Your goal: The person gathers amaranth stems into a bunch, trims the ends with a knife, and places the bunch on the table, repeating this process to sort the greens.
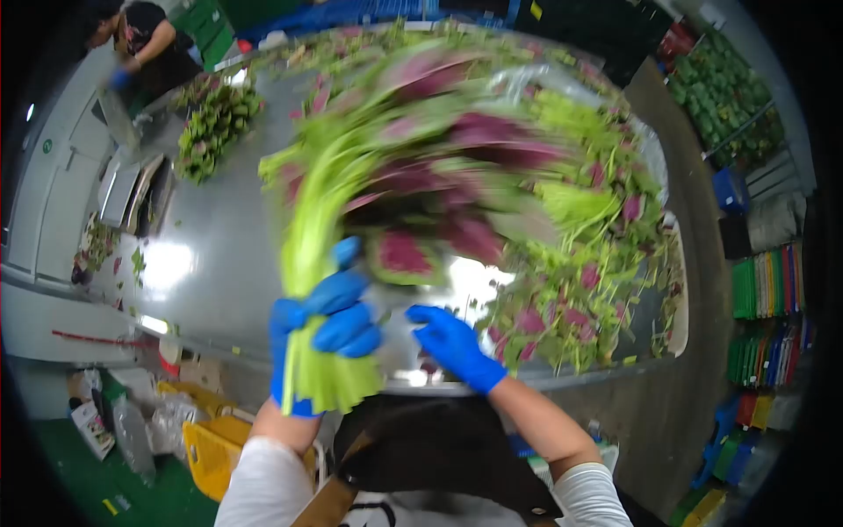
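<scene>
My left hand (325, 325), in a blue glove, is wrapped round the pale green stems of a large bunch of leafy greens (307, 220). The stem ends stick out below the fist, and the green and purple leaves spread up and to the right, blurred by motion. To the right of the stems, below the leaves, my right hand (452, 342) has its gloved fingers apart and holds nothing. Both hands are over the near edge of a shiny metal table (211, 237). A pile of loose greens (571, 307) lies on the table right of my right hand.
Another bunch of greens (215, 132) lies at the table's far left, near a person (149, 44) standing there. Scattered leaves line the far edge. A yellow chair (215, 452) stands at the lower left; stacked coloured crates (768, 281) are at the right.
</scene>
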`<state>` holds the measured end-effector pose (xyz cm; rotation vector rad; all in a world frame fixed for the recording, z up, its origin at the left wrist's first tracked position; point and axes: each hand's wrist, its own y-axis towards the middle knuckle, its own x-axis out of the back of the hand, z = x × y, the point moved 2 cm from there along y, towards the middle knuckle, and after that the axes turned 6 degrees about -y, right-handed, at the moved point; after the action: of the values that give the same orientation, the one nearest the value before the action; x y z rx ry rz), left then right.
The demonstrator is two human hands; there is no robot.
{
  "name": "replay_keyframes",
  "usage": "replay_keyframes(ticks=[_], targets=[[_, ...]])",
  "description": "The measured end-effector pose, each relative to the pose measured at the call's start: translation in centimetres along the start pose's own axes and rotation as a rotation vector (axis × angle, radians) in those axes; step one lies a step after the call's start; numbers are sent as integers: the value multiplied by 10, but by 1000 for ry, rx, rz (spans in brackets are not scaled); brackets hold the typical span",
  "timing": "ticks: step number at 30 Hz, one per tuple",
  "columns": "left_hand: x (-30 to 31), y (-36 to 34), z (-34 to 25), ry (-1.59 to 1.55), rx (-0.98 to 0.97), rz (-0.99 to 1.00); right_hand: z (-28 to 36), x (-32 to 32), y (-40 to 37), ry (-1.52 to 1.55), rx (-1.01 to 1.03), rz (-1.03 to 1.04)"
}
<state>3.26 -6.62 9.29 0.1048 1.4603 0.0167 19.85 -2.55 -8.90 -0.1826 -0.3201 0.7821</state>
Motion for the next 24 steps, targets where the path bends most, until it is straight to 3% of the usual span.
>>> replay_keyframes(ticks=[2, 5, 7, 13, 18, 21, 22, 24], targets=[[-1, -13, -26, 115, -226, -50, 8, -18, 44, -238, 152, 50], [20, -57, -73, 396, -489, -204, 23, -49, 119, -554, 774, -180], [20, -91, -88, 403, -647, -272, 40, -65, 157, -660, 538, 15], [44, -184, -124, 210, -759, -259, -2, -108, 250, -977, 416, -35], [56, -188, -125, 166, -752, -379, -18, -97, 206, -970, 514, -41], [51, -163, -130, 341, -750, -430, -46, -68, 153, -997, 631, 44], [52, -158, -143, 427, -709, -446, -32, -47, 120, -869, 518, 160], [29, -137, -152, 469, -693, -474, -52, -16, 82, -928, 362, 240]])
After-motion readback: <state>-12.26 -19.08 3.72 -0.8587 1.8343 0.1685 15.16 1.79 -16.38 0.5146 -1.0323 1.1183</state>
